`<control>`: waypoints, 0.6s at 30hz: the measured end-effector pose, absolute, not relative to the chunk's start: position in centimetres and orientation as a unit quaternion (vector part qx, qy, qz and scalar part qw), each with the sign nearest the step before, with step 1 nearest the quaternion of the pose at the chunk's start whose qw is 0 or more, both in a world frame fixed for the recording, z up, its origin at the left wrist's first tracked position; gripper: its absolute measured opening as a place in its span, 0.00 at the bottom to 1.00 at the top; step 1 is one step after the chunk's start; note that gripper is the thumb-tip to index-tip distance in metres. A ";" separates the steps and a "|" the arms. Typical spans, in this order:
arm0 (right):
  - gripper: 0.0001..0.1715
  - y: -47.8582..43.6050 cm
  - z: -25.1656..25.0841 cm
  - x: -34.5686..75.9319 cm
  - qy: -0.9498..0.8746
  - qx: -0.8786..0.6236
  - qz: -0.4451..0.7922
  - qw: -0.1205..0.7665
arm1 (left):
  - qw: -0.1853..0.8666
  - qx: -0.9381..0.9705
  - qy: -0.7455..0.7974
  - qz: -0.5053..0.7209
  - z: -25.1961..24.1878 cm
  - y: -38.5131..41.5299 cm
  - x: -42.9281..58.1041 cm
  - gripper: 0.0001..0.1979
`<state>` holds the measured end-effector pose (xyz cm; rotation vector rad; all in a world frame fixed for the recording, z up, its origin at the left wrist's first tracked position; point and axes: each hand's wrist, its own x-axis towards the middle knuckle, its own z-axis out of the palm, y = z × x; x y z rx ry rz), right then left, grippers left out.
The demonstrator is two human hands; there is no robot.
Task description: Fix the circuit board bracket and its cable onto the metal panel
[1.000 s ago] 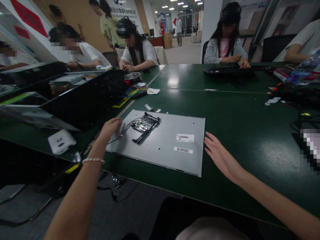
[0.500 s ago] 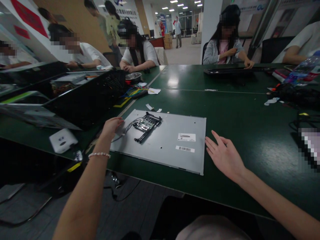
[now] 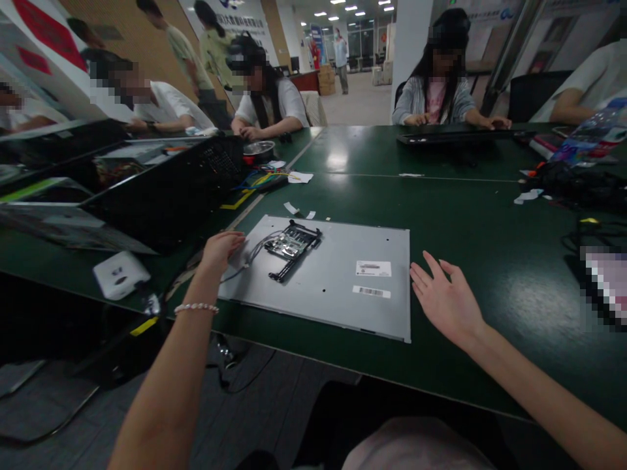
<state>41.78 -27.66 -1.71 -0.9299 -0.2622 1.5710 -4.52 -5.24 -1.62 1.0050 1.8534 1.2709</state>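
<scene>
A flat silver-grey display panel lies on the green table, with two white labels near its right end. On its left half rests a small circuit board in a black bracket, with grey cables running off to the left. My left hand is at the panel's left edge by those cables; its fingers are bent slightly and hold nothing I can see. Just off the right edge is my right hand, open, palm facing the panel and fingers stretched out.
An open black computer case stands at the left, with a white box-shaped device in front of it. Paper scraps lie behind the panel. A plastic bottle and a blurred-out device are at the right. Other people sit across the table.
The panel has slid slightly to the right, with the board and bracket on it. My right hand has shifted right as well. Across the table, a person's hand has come down.
</scene>
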 end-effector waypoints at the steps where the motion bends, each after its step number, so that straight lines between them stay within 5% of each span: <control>1: 0.41 -27.8 -1.6 41.9 -0.112 -0.401 0.675 0.609 | 0.340 0.383 0.709 0.485 -1.5 -5.5 -4.3 0.09; 18: 0.36 -32.2 -2.6 47.7 -0.132 -0.477 0.592 0.635 | 0.476 0.369 0.632 0.487 0.5 -11.4 1.3 0.14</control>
